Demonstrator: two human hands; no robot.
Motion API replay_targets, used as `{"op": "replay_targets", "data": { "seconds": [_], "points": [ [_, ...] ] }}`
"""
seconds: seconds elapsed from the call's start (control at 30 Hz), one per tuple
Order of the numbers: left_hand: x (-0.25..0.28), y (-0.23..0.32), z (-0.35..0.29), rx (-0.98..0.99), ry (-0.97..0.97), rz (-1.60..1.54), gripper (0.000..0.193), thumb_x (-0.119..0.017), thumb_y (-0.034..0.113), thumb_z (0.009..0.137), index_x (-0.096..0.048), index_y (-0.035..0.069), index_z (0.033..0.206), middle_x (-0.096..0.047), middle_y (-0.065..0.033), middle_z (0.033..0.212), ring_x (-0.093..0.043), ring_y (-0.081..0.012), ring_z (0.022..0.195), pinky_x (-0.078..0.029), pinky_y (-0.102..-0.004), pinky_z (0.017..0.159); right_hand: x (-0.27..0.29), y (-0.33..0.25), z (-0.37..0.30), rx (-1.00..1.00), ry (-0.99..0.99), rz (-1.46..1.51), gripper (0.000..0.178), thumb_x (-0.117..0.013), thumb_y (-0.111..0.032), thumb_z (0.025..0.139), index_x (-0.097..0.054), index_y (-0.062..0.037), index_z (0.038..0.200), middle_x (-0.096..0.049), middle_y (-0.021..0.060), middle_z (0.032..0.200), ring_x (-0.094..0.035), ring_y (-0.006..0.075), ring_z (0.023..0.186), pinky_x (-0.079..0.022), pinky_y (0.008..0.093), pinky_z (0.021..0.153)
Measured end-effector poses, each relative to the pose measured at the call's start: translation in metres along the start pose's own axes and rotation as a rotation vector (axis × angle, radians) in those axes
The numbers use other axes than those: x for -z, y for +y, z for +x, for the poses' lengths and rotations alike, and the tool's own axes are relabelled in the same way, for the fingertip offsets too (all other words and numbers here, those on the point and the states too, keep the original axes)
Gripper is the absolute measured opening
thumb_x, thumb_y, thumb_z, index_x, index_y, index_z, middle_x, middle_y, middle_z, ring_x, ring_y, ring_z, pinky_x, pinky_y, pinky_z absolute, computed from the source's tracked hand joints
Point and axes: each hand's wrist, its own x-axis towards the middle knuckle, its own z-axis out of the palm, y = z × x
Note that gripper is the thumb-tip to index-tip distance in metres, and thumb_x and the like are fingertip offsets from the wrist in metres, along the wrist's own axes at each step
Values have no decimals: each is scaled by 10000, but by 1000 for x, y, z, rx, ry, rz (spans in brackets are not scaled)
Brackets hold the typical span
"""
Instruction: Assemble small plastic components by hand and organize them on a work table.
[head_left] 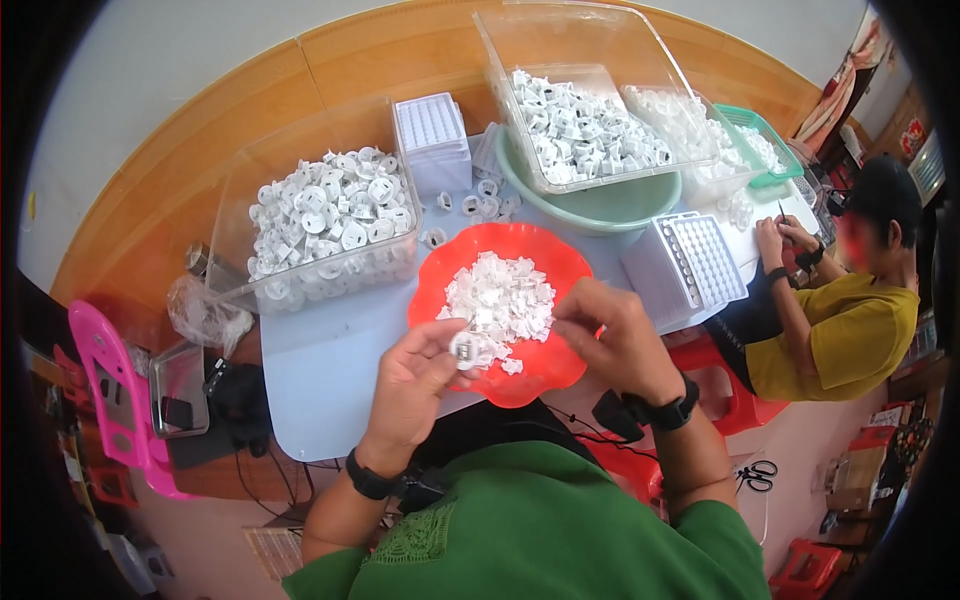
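Over the near side of a scalloped red bowl (430, 275), my left hand (415, 375) pinches a small round white plastic part (465, 350) with a darker middle. Many small white and clear plastic pieces (500, 295) are heaped in the bowl below. My right hand (620, 335) hangs over the bowl's right rim, its fingers closed together beside the heap. Whatever those fingertips hold, if anything, is too small or hidden to make out.
Left on the blue table (320, 370) stands a clear bin (235, 275) of round white parts. White stacked trays (432, 165) sit behind; another tray stack (690, 265) is at right. A second clear bin (600, 185) rests on a green basin (590, 212). A co-worker (830, 320) sits at right.
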Motion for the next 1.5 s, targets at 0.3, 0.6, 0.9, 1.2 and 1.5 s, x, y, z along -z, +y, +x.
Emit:
{"op": "replay_targets", "data": {
  "seconds": [0.3, 0.6, 0.9, 1.2, 1.5],
  "points": [
    [26, 3, -8, -19, 29, -178, 290, -565, 60, 902, -533, -36, 1174, -636, -105, 995, -621, -152, 806, -494, -243, 703, -37, 10, 25, 155, -352, -432, 82, -609, -46, 725, -551, 5, 754, -588, 161, 770, -598, 350, 697, -481, 436, 609],
    [40, 3, -18, -28, 46, -222, 300, -580, 101, 903, -531, -38, 1165, -629, -108, 977, -617, -167, 805, -492, -260, 700, -59, 29, 41, 41, -843, -588, 108, -574, 10, 701, -640, 26, 785, -629, 190, 762, -635, 359, 745, -498, 430, 634],
    [41, -2, -15, 11, 17, -243, 275, -580, 67, 897, -543, -27, 1152, -637, -88, 973, -614, -143, 820, -493, -243, 713, -76, 49, 34, 8, -916, -591, 88, -606, -47, 710, -650, 18, 750, -636, 184, 733, -636, 352, 720, -495, 427, 621],
    [41, -6, -15, 28, 10, -236, 280, -585, 62, 893, -545, -25, 1156, -641, -96, 994, -620, -147, 822, -497, -243, 712, -36, 36, 53, -381, -729, 139, 79, -656, 0, 771, -655, 27, 845, -615, 80, 669, -631, 173, 603, -489, 278, 511],
    [23, -3, -6, 45, -50, -218, 293, -584, 72, 897, -540, -27, 1169, -634, -94, 1003, -622, -146, 829, -494, -240, 717, -26, 2, 31, -437, -397, 721, 151, -585, 31, 856, -585, 55, 1006, -633, 79, 772, -637, 124, 621, -528, 236, 495]
  ]
}}
